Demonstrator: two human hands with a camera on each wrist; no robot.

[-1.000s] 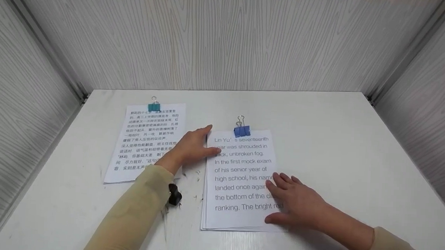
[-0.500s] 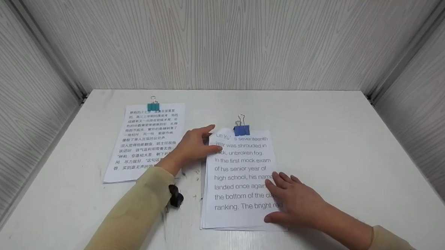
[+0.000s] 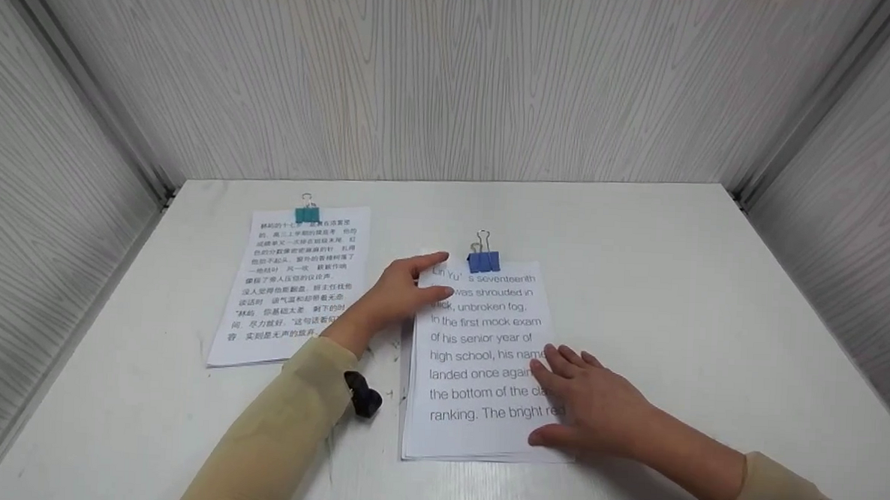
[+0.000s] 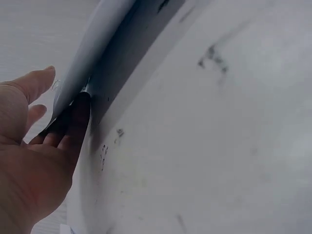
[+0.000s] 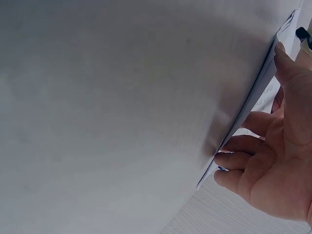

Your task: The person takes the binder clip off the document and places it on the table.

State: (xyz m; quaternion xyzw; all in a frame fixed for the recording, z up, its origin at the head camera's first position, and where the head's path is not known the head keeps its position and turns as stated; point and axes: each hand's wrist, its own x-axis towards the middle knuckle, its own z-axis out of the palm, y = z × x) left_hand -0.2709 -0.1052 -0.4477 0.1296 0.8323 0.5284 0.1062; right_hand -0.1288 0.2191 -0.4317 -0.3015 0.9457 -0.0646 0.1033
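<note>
Right hand (image 3: 596, 403): rested at the stack's four o'clock, fingers loosely bent against the edge, gripping nothing.
English-text stack (image 3: 482, 441): lay mid-table, white with large dark print, sheets uneven at six o'clock.
Handling: appeared light, limp and easily creased; the bound end at twelve o'clock seemed the surest hold.
Left hand (image 3: 398, 289): at ten o'clock, fingers beneath the raised edge, thumb spread above.
Blue clip (image 3: 484, 262): bit the stack at twelve.
Teal-clipped stack (image 3: 285, 288): lay beyond, toward ten.
</note>
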